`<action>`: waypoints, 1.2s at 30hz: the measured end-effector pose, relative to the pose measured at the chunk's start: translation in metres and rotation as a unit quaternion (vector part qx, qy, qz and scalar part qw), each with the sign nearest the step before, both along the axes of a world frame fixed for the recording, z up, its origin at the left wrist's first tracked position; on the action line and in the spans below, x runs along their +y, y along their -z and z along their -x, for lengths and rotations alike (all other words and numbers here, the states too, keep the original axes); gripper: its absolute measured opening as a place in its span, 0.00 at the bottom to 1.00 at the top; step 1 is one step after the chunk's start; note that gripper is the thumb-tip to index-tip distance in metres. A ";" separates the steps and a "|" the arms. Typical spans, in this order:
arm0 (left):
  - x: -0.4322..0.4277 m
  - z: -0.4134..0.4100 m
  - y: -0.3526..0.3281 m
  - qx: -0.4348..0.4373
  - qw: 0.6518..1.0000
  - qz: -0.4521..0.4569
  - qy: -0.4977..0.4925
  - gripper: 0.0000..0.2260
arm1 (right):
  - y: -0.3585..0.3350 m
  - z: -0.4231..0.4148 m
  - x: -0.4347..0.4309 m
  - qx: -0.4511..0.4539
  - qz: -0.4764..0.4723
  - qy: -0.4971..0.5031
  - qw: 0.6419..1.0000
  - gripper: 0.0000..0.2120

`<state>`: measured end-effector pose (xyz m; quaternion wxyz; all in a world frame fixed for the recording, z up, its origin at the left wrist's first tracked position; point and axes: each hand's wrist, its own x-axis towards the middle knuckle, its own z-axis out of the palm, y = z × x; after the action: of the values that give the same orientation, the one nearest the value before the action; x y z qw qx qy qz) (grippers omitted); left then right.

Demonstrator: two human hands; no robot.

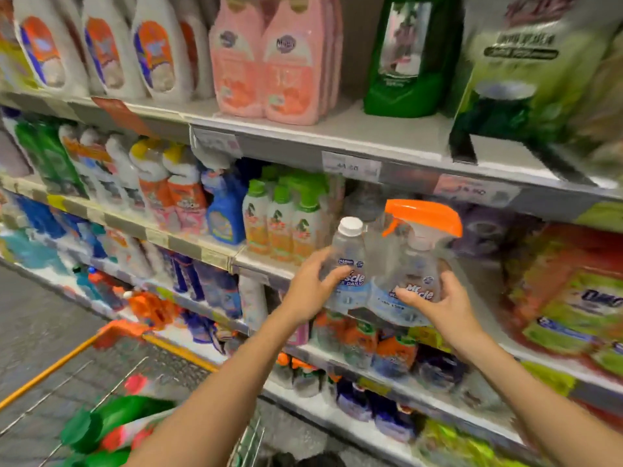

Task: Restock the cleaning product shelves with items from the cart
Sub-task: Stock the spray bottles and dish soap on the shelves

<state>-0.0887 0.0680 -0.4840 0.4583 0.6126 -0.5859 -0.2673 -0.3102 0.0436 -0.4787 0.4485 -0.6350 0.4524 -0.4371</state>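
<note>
Twin pack (pixel 381 274): white-capped refill bottle plus orange-trigger spray bottle, upright. It is held in the air at the front edge of the middle shelf (pixel 215 256), just right of the green-capped bottles (pixel 283 220).

Left hand (pixel 308 284): fingers (pixel 337 273) curled round the pack's left side.

Right hand (pixel 441 303): grips the right side, thumb on the label.

Cart (pixel 67 358): lower left.

Paper price tags (pixel 350 166) on the grey shelf edge (pixel 286 152): figures smeared, unreadable. Tall white bottles with orange labels (pixel 158 55), top shelf: caps cut off by the upper edge. Wire cart with orange rim (pixel 43 372): cropped at lower left; its green-and-red contents (pixel 114 423) too blurred to name. Clear plastic twin-pack of bottles (pixel 387 261): label lettering partly covered by fingers of the left hand (pixel 310 288) and right hand (pixel 441 305).
</note>
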 end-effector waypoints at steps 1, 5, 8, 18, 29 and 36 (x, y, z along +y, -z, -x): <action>-0.015 -0.001 0.008 -0.012 1.000 0.004 0.012 0.19 | 0.009 0.000 -0.011 0.003 0.008 0.010 1.000 0.28; -0.066 -0.003 0.036 -0.075 0.997 -0.011 0.028 0.22 | 0.040 0.000 -0.049 0.017 0.039 0.032 0.999 0.30; -0.085 -0.002 0.048 -0.071 0.997 -0.021 0.023 0.15 | 0.054 -0.004 -0.065 0.024 0.028 0.038 0.999 0.29; -0.120 -0.002 0.082 -0.051 0.996 -0.009 0.068 0.22 | 0.091 -0.006 -0.094 0.032 -0.004 0.031 0.999 0.30; -0.156 0.007 0.115 -0.143 0.989 0.012 0.022 0.44 | 0.108 -0.007 -0.179 -0.014 0.027 -0.039 0.999 0.37; -0.162 0.008 0.125 -0.228 0.966 -0.094 0.080 0.34 | 0.107 -0.017 -0.219 -0.006 0.024 -0.039 0.999 0.44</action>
<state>-0.0963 -0.0942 -0.6089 0.2302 0.6490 -0.6940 -0.2100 -0.2929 -0.1755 -0.5855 0.4530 -0.6599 0.4139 -0.4335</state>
